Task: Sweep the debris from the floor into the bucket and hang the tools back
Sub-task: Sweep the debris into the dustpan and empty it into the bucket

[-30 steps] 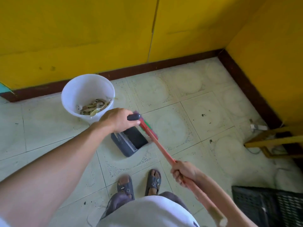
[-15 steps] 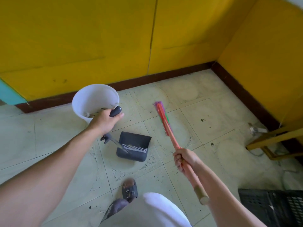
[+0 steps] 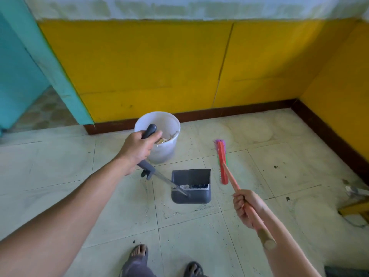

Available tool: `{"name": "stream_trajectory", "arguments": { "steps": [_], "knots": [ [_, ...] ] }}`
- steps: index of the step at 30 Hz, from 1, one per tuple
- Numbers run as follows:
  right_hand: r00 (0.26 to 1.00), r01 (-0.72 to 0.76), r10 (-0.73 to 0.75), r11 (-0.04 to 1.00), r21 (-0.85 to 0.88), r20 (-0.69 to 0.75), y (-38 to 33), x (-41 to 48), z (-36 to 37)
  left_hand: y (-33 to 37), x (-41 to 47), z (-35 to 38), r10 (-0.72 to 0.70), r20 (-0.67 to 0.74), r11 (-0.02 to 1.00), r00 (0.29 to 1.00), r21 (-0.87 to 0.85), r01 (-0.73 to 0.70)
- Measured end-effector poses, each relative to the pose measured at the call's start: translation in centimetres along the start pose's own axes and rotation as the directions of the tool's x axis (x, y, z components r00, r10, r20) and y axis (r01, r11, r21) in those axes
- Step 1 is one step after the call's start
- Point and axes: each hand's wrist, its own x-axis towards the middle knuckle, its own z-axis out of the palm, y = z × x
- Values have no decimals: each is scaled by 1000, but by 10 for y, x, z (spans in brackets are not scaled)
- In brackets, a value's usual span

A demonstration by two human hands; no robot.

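Gripping one grey dustpan (image 3: 191,185) by its handle is the left hand (image 3: 137,149); the right hand (image 3: 246,206) clasps one red broom (image 3: 222,162); one white bucket (image 3: 165,151) with debris (image 3: 165,139) stands at the floor's (image 3: 60,156) far edge.

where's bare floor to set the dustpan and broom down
Widest bare floor: left of the bucket, out to the teal door frame. Another patch: between the broom and the right baseboard, lightly specked. Between dustpan and feet it is free but gritty. Crowded: bucket, dustpan and broom head sit close; clutter at the right edge.
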Motion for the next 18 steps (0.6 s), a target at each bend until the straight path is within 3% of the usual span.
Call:
{"name": "stream_trajectory", "arguments": {
  "steps": [12,18],
  "knots": [
    [986,155,-147,980,122,-74,15,-36,104,23,-25,-135,103,82,956,991,-285,-76],
    [967,220,-199,967,128,-157,31,-45,159,25,-12,-191,124,84,822,989,-566,-55]
  ]
}}
